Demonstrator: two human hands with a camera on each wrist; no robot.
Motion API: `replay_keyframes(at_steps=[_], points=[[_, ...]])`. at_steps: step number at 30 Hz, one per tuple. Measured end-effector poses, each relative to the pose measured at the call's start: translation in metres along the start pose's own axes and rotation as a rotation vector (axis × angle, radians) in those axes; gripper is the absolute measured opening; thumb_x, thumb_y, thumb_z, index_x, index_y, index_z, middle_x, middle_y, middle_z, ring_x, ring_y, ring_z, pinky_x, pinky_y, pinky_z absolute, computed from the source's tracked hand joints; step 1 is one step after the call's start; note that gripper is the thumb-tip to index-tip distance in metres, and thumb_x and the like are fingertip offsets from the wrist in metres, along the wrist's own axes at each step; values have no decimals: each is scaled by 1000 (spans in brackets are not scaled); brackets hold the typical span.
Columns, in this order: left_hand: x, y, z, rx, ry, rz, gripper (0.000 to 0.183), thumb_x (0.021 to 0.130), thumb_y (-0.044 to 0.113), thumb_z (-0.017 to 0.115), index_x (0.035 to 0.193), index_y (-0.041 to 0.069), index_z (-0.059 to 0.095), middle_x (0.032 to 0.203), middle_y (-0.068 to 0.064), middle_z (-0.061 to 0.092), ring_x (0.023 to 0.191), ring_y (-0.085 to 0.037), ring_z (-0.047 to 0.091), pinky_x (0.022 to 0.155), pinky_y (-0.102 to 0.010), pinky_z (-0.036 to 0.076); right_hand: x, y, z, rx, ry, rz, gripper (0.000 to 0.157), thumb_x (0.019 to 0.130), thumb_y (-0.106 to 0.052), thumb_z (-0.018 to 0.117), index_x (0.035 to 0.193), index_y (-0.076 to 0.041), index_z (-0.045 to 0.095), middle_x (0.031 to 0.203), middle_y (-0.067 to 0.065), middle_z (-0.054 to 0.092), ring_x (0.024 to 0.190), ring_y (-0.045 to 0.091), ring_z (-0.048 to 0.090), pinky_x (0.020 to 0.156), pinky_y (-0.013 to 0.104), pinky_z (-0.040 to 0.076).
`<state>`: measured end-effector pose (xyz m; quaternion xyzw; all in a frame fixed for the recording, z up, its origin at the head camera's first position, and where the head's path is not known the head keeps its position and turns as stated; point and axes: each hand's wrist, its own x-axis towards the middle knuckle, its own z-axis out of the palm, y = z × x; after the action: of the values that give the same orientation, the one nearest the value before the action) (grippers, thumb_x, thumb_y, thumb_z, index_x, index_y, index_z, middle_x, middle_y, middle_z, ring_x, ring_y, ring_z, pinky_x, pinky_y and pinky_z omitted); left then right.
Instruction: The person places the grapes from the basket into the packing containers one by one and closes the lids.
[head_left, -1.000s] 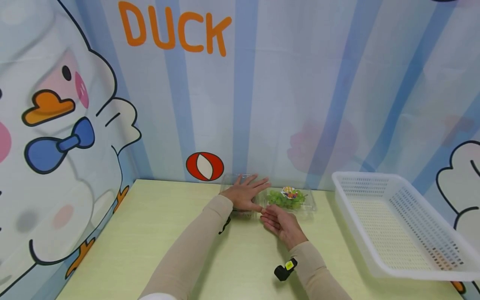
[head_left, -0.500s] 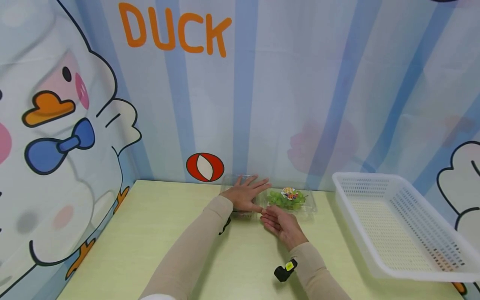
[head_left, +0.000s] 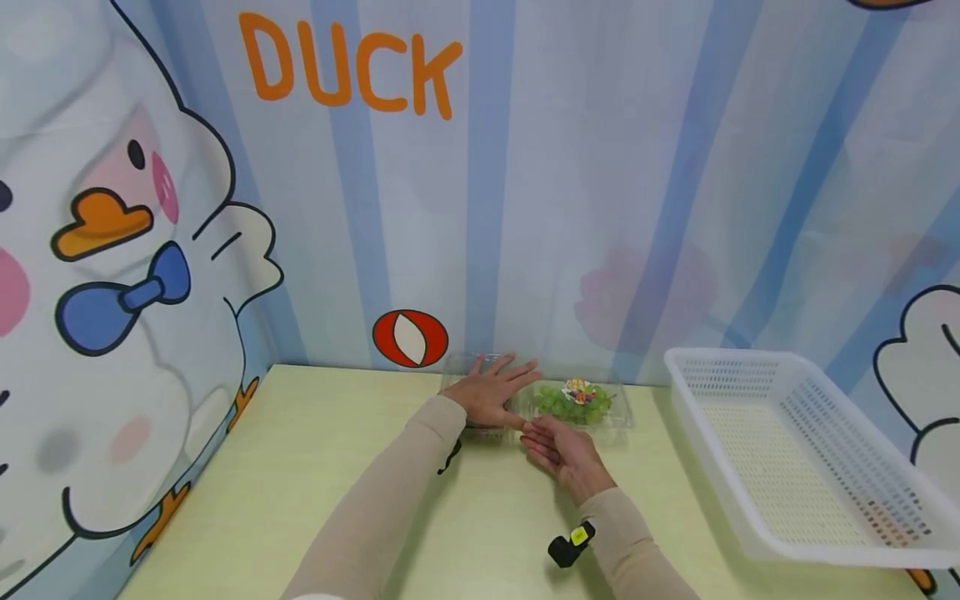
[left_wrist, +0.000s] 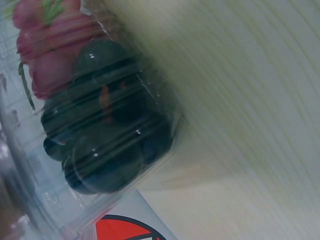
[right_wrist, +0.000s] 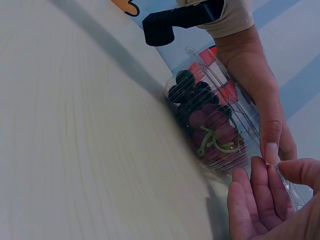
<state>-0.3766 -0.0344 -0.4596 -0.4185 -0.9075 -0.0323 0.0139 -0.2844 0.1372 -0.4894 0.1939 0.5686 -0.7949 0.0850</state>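
A clear plastic clamshell box (right_wrist: 235, 87) of grapes stands at the table's back edge. Dark grapes (left_wrist: 107, 155) fill one end, with reddish grapes (right_wrist: 215, 122) and a green stem (right_wrist: 215, 145) at the other. Across its top lies my left hand (head_left: 491, 396), fingers spread, thumb at the near right corner. At that same corner my right hand (head_left: 568, 457) pinches the box's rim between thumb and fingers, the two thumbs close together. Just to the right is a second clear box (head_left: 624, 408) with green grapes (head_left: 558, 406) and a colourful sticker (head_left: 580, 391).
A white perforated plastic basket (head_left: 832, 546) stands on the right side of the pale table (head_left: 315, 450). Behind the table hangs a striped cloth (head_left: 547, 208) printed with ducks. A small black wrist camera (head_left: 567, 550) sits on the right sleeve.
The head view has tilted up slightly, so the whole scene sits a little lower. Both hands keep their places on the box.
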Motion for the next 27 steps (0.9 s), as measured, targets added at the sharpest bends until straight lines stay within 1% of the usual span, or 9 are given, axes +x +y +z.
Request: replay_keyframes(at_steps=[4, 12, 16, 22, 27], points=[[0, 2, 1, 2, 4, -3, 89, 84, 75, 44, 155, 32, 11, 162, 4, 9, 149, -30, 6, 112, -67, 6, 0, 0, -2, -5, -9, 3, 29, 89, -19, 66, 111, 0, 70, 92, 7, 75, 94, 24, 71, 85, 37, 55], [0, 1, 1, 7, -3, -12, 88, 84, 77, 42, 155, 37, 6, 163, 6, 6, 149, -29, 4, 113, -65, 5, 1, 0, -2, -4, -22, 0, 28, 89, -19, 67, 110, 0, 70, 92, 7, 75, 94, 24, 71, 86, 37, 55], [1, 0, 1, 12, 5, -7, 89, 84, 77, 42, 155, 36, 7, 162, 7, 6, 149, -29, 5, 112, -66, 6, 1, 0, -3, -3, -20, -3, 27, 88, -19, 67, 108, -1, 71, 92, 8, 75, 94, 24, 71, 86, 37, 55], [2, -1, 4, 10, 6, -17, 90, 83, 77, 43, 155, 34, 11, 162, 9, 6, 149, -28, 5, 112, -66, 6, 1, -1, -2, -7, -18, -2, 27, 89, -19, 66, 108, -1, 71, 91, 8, 75, 93, 24, 71, 85, 37, 55], [2, -2, 5, 6, 3, -20, 89, 83, 77, 43, 155, 35, 9, 162, 8, 5, 149, -28, 4, 113, -65, 4, 0, -1, -2, -15, -19, -2, 28, 90, -20, 66, 109, 0, 71, 93, 8, 75, 94, 24, 71, 86, 38, 55]])
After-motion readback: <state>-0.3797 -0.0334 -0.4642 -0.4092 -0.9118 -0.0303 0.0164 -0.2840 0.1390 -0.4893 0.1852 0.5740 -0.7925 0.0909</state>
